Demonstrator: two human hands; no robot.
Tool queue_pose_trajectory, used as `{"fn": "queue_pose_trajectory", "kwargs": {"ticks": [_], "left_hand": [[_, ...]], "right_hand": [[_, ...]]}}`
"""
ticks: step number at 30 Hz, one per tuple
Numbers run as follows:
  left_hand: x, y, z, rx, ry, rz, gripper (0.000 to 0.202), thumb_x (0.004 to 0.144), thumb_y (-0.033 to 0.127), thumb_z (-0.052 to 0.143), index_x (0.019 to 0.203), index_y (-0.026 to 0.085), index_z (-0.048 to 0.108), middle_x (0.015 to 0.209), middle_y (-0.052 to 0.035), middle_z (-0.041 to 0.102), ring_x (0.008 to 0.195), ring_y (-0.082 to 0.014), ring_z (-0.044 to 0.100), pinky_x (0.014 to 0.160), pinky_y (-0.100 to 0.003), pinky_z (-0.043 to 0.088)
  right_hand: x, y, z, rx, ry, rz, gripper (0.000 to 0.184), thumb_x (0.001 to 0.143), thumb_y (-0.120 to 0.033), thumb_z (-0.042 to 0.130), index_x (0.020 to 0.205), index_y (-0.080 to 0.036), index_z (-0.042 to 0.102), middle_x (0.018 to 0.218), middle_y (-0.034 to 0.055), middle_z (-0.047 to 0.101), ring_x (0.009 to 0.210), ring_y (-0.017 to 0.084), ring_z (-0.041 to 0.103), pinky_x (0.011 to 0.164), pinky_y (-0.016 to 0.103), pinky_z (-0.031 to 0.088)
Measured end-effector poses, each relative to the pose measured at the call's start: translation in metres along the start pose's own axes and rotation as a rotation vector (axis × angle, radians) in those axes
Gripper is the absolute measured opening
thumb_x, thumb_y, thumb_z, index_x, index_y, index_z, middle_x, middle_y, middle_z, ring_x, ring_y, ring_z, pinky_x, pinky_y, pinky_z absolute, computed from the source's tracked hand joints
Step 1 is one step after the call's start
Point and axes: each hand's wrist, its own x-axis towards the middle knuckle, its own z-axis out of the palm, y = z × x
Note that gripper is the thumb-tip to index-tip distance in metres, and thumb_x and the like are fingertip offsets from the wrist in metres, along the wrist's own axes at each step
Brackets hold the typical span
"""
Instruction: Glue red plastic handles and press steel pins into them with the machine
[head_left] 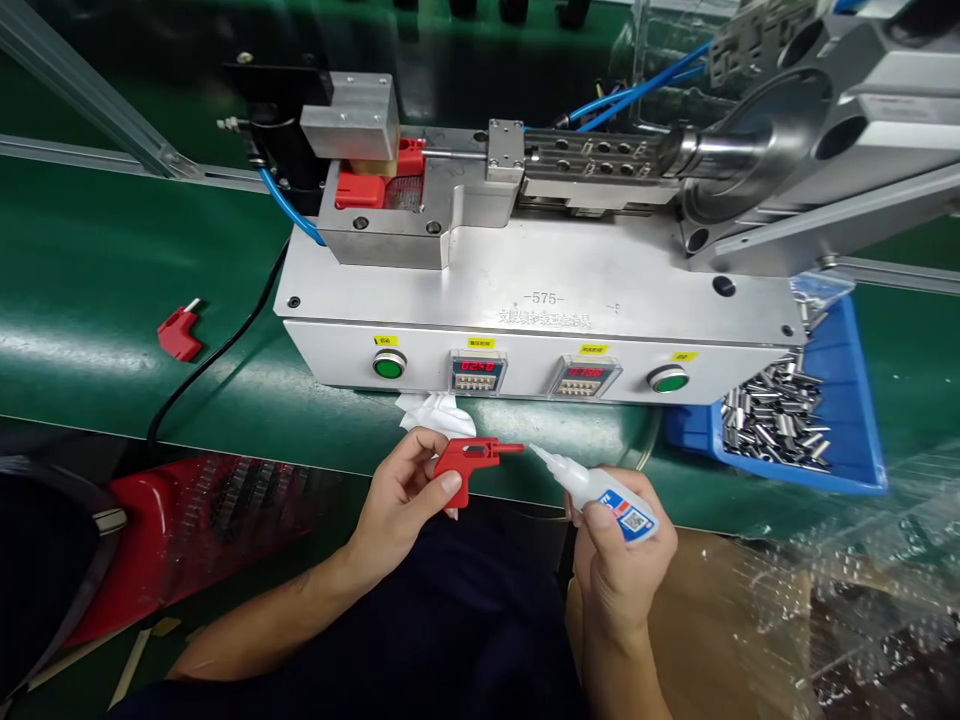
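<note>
My left hand (411,487) grips a red pistol-shaped plastic part (466,466) by its grip, its thin stem pointing right. In my right hand (626,540) is a white glue bottle (600,492) with a blue and red label, tilted so its fine nozzle points up and left. The nozzle tip sits close to the end of the red stem; a small gap shows between them. Both hands are in front of a metal press machine (480,290), where a similar red part (361,190) lies in the fixture under a metal block.
Another red part (180,332) with a light tip lies on the green table (67,290) at left, near a black cable (225,350). A blue bin (862,400) of metal sleeves stands at right. White tissue (436,414) pokes out below the machine's buttons. A red stool (135,530) is lower left.
</note>
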Motion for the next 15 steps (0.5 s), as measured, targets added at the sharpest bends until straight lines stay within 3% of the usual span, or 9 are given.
{"fn": "queue_pose_trajectory", "kwargs": {"ticks": [8,15], "left_hand": [[0.0,0.003,-0.002,0.002,0.017,0.007,0.022,0.093,0.036,0.079,0.096,0.02,0.064,0.082,0.0019,0.063,0.062,-0.0091,0.057,0.057,-0.018,0.055],[0.003,-0.002,-0.003,0.002,0.002,-0.005,0.02,0.095,0.034,0.077,0.099,0.021,0.063,0.086,0.0012,0.065,0.065,-0.0092,0.059,0.061,-0.019,0.058]], "right_hand": [[0.0,-0.012,0.01,-0.09,-0.055,-0.082,0.02,0.088,-0.041,0.079,0.088,-0.024,0.069,0.068,-0.0024,0.058,0.052,0.012,0.046,0.047,0.025,0.037],[0.003,-0.014,0.008,-0.136,-0.046,-0.077,0.025,0.085,-0.043,0.081,0.087,-0.022,0.068,0.069,-0.0015,0.06,0.053,0.013,0.049,0.049,0.026,0.041]]}}
